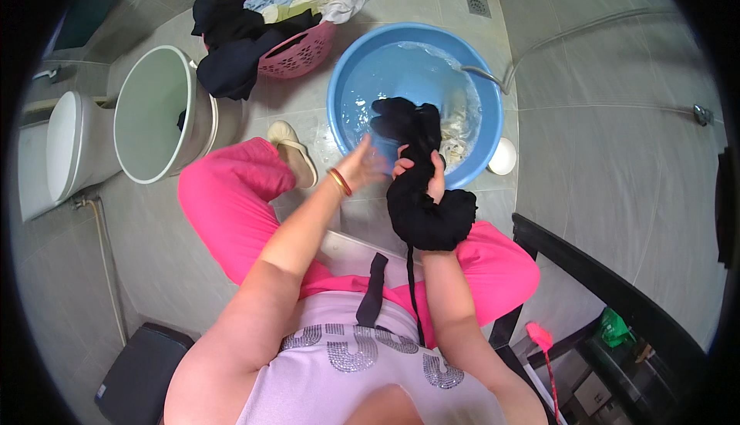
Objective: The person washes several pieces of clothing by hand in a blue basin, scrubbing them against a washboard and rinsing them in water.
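Over the near side of a blue basin (334,109) of water, my right hand (437,182) is closed on a bunched black garment (416,205). One end of the cloth hangs over the water, while the other drapes across my right wrist. A thin dark cord drops from it toward my lap. My left hand (366,167), with a red and gold bangle on its wrist, is just left of the garment. Its fingers are blurred but look spread, with nothing seen in them. Pale foam or light cloth (456,136) shows in the water at the right.
A metal hose (482,74) reaches over the basin's right rim. Beside the basin is a small white bowl (502,157). A pink basket (304,53) heaped with clothes stands beyond, left of the basin. Farther left are a pale bucket (196,90) and a toilet (65,147).
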Demonstrator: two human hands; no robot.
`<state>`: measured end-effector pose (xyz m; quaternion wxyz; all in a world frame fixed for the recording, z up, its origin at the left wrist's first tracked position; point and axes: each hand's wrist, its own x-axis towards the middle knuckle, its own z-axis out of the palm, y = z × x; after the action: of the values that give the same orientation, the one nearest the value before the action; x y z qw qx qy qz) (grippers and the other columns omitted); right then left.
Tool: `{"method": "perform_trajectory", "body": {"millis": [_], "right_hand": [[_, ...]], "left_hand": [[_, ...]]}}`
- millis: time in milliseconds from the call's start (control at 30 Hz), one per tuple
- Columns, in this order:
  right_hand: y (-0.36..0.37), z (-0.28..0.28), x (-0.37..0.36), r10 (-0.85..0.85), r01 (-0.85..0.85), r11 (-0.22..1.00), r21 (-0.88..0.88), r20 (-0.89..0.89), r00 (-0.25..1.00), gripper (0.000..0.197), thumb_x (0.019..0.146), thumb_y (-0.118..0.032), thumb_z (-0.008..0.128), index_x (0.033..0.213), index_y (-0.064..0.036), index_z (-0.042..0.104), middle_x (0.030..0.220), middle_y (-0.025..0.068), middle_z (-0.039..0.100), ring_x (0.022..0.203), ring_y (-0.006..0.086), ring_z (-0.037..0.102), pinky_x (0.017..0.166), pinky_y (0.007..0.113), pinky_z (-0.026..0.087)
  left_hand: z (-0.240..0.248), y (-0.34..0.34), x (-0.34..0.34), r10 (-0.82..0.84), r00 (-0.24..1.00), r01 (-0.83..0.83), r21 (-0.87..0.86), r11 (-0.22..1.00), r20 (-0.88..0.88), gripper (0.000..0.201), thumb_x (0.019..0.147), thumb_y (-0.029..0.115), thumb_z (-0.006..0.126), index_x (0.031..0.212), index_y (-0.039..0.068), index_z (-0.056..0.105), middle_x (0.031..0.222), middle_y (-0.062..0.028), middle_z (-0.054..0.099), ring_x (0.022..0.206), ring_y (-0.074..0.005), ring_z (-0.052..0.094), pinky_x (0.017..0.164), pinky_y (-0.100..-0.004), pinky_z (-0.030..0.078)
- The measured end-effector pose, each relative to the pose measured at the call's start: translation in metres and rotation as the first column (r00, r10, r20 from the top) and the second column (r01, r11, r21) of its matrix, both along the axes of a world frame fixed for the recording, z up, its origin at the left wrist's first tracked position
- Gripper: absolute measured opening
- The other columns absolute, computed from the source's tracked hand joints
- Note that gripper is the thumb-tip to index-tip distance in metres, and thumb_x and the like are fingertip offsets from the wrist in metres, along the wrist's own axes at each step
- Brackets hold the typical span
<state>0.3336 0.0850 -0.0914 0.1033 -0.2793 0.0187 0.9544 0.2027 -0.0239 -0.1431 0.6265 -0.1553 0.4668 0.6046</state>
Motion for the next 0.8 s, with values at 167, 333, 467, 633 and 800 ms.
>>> {"method": "perform_trajectory", "body": {"millis": [167,333,467,633,800], "right_hand": [[-0.033,0.043,-0.019,-0.242,0.149,0.929,-0.339,-0.249,0.938,0.045,0.089,-0.039,0.052,0.117,-0.0054,0.043,0.09,0.0046,0.048,0.07,0.0159,0.042,0.062,0.027,0.039],[-0.033,0.062,0.003,-0.098,0.081,0.989,-0.12,-0.144,0.985,0.05,0.085,-0.036,0.058,0.116,-0.0017,0.039,0.088,0.0056,0.046,0.072,0.016,0.04,0.067,0.03,0.038],[-0.006,0.058,0.006,0.398,-0.467,0.882,0.062,0.435,0.808,0.029,0.086,-0.026,0.059,0.103,-0.0034,0.053,0.085,0.0049,0.055,0.065,0.0151,0.054,0.055,0.026,0.044],[0.005,-0.018,-0.003,0.046,-0.403,-0.724,0.56,0.622,0.782,0.022,0.081,-0.017,0.058,0.103,-0.014,0.062,0.088,0.006,0.065,0.088,0.0265,0.062,0.077,0.036,0.048],[0.014,-0.048,0.01,0.181,-0.606,-0.244,0.757,0.649,0.739,0.022,0.083,-0.017,0.056,0.104,-0.0108,0.062,0.093,0.009,0.065,0.092,0.0257,0.062,0.079,0.037,0.048]], "left_hand": [[0.014,0.029,0.03,-0.027,0.963,-0.086,0.404,0.911,0.267,0.079,0.081,0.068,0.043,0.134,0.009,0.035,0.102,-0.0077,0.06,0.094,-0.0141,0.059,0.083,-0.0311,0.047],[0.03,0.072,0.003,-0.011,0.946,-0.113,0.362,0.925,0.324,0.062,0.088,0.057,0.045,0.127,0.008,0.049,0.113,-0.0082,0.06,0.097,-0.0173,0.06,0.083,-0.0311,0.05],[0.046,0.078,-0.009,-0.148,0.987,0.162,0.371,0.914,-0.065,0.035,0.081,0.02,0.064,0.108,0.0,0.06,0.097,-0.0083,0.065,0.084,-0.0152,0.063,0.073,-0.03,0.051],[-0.016,0.098,-0.014,-0.496,0.278,0.37,-0.385,0.846,-0.823,0.057,0.063,0.026,0.072,0.104,-0.01,0.056,0.095,-0.0238,0.064,0.088,-0.0346,0.063,0.079,-0.0367,0.05],[-0.015,0.125,0.007,-0.718,0.23,0.349,-0.633,0.691,-0.657,0.068,0.069,0.029,0.065,0.118,-0.013,0.045,0.107,-0.0275,0.059,0.099,-0.0365,0.059,0.086,-0.038,0.048]]}}
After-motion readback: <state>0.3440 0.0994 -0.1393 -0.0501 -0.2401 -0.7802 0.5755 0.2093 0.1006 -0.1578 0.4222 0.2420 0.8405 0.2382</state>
